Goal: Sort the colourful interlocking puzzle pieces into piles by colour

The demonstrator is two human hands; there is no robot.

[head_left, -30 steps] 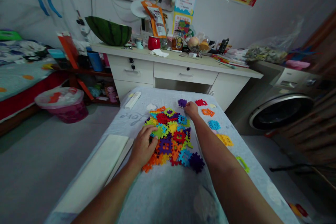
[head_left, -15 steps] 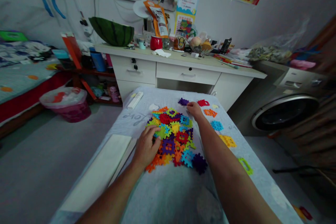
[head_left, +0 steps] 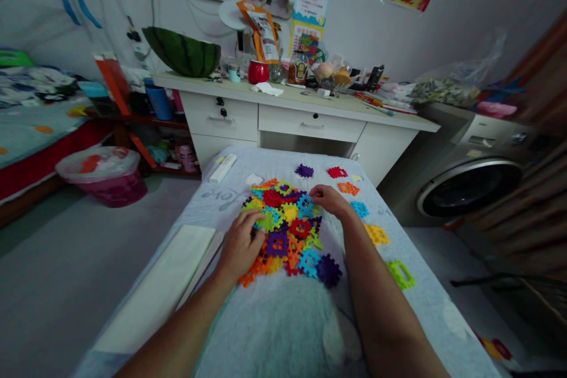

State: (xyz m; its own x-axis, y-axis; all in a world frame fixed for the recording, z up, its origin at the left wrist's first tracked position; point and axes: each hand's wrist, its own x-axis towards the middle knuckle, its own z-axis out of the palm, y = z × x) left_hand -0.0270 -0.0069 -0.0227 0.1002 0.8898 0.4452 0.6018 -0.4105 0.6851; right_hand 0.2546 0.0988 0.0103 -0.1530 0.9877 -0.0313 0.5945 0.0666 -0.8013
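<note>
A pile of colourful interlocking plastic pieces (head_left: 289, 212) lies in the middle of the cloth-covered table. My left hand (head_left: 241, 243) rests at its left edge, fingers loosely apart, thumb and fingertips by a lime-green piece (head_left: 268, 221). Over the upper right of the pile, my right hand (head_left: 330, 199) reaches with bent fingers beside a blue piece (head_left: 305, 205); nothing shows in its grasp. A purple piece (head_left: 304, 170) lies alone beyond the pile. Down the right side runs a row of red (head_left: 337, 172), orange (head_left: 348, 188), blue (head_left: 360, 208), yellow (head_left: 377, 234) and lime-green (head_left: 401, 274) pieces.
A long white box (head_left: 157, 289) lies along the table's left side, with a small white bar (head_left: 223, 169) farther back. Behind stands a white desk (head_left: 310, 107) holding a watermelon half (head_left: 181, 54) and jars. A washing machine (head_left: 469, 183) stands at the right.
My right hand has left the purple piece at the back and come nearer, to the pile's upper right. My left hand stays at the pile's left edge. The view has shifted slightly.
</note>
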